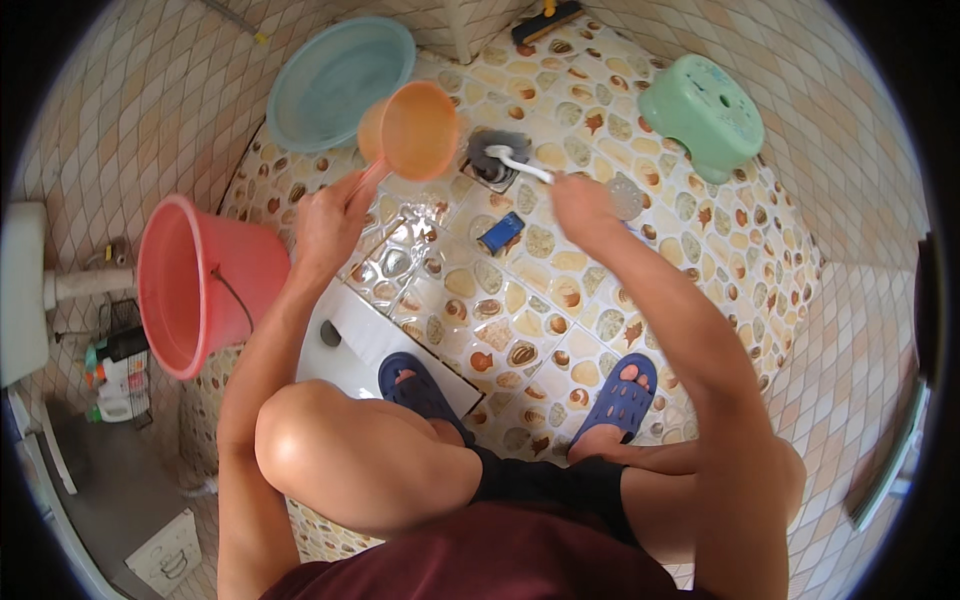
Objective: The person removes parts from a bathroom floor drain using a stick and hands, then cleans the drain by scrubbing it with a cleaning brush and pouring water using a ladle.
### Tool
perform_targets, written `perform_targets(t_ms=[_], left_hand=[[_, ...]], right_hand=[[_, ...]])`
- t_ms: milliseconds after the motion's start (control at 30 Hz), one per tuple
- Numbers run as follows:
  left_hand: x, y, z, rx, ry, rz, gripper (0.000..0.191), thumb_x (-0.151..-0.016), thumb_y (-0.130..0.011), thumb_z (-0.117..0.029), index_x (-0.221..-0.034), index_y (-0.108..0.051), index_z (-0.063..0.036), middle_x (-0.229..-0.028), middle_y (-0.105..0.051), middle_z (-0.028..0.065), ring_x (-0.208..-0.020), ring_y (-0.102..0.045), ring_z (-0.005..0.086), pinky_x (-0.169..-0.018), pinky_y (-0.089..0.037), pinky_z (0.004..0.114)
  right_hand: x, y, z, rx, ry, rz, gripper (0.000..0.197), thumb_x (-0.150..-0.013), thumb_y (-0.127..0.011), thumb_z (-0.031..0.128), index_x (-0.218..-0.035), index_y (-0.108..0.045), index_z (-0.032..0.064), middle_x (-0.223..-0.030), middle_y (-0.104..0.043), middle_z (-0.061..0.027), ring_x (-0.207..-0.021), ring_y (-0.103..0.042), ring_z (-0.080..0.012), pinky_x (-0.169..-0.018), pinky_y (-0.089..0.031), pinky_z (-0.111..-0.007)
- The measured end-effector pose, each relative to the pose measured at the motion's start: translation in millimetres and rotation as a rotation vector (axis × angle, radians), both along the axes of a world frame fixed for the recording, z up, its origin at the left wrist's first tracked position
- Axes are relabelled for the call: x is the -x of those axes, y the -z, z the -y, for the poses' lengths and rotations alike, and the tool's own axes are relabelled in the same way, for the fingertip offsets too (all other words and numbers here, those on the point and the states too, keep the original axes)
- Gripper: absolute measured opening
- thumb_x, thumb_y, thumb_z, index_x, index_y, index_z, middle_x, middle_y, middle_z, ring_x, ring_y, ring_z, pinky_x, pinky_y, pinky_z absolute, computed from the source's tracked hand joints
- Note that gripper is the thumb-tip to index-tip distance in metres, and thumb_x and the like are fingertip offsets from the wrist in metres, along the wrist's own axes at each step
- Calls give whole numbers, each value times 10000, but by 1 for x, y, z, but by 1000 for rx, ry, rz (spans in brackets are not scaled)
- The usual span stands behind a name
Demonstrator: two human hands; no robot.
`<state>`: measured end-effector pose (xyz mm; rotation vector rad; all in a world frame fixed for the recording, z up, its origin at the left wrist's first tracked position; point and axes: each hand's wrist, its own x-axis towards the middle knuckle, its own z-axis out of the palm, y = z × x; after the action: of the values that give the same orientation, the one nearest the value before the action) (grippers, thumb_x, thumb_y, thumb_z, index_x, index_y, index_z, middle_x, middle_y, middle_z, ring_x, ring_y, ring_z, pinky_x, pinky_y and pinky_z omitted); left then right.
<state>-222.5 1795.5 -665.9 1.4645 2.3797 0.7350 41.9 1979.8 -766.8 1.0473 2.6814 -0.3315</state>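
My left hand point(330, 221) grips the handle of an orange plastic dipper point(420, 131), held over the tiled floor with its mouth turned partly towards me. My right hand point(581, 210) is closed around the white handle of a scrubbing brush point(517, 161). The brush's grey head, slightly blurred, is over a square floor drain point(491, 176) and covers part of its opening. A small blue object point(501, 232), perhaps a container, lies on the floor just below the drain. Beside my right hand lies a round, perforated-looking disc point(626, 196), partly hidden by the hand.
A pink bucket point(247, 262) stands left, near a white squat toilet point(360, 330). A blue-green basin point(337, 86) is at the back left, a green plastic stool point(701, 116) at the back right. A floor brush head point(547, 22) rests by the far wall. Wet tiles point(405, 255) shine.
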Motion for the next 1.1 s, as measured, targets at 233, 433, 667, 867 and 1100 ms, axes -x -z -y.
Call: perform_targets(t_ms=[233, 433, 667, 867, 1100], left_hand=[[0, 3, 3, 28, -18, -63, 238, -920, -602, -262, -1097, -704, -138, -661, -596, 177, -605, -602, 358, -585, -473, 410], [24, 8, 8, 6, -83, -51, 265, -927, -612, -287, -1042, -690, -62, -669, -577, 194, -603, -608, 328, -591, -475, 385], [93, -7, -15, -58, -137, -240, 372, -941, -579, -409, -1016, -686, -61, -702, -581, 225, -664, -612, 372, -621, -470, 410], [147, 22, -45, 244, -202, -480, 450, -960, -476, -497, -1072, -703, -125, -832, -676, 197, -808, -663, 384, -702, -511, 479], [187, 77, -69, 431, -115, -590, 491, -957, -452, -526, -1052, -709, -119, -897, -689, 206, -946, -651, 379, -778, -518, 479]], right_hand=[[-12, -26, 7, 65, -9, 113, 187, -870, -520, 61, -961, -669, -5, -916, -687, -198, -830, -682, -357, -700, -558, -434], [17, -28, -13, 463, 257, 106, 266, -886, -517, 130, -1026, -682, -24, -915, -696, -208, -846, -695, -325, -720, -558, -423], [-47, -34, -26, 188, 212, 40, 307, -863, -530, 127, -1127, -642, 17, -868, -686, -216, -798, -692, -324, -682, -545, -434], [-3, 12, -1, -164, -46, -86, 327, -864, -548, 89, -1168, -576, -27, -912, -676, -175, -782, -691, -327, -646, -561, -419], [-10, -3, 11, -23, 32, 60, 309, -863, -557, 72, -1153, -568, -32, -880, -684, -184, -807, -692, -331, -684, -567, -421]])
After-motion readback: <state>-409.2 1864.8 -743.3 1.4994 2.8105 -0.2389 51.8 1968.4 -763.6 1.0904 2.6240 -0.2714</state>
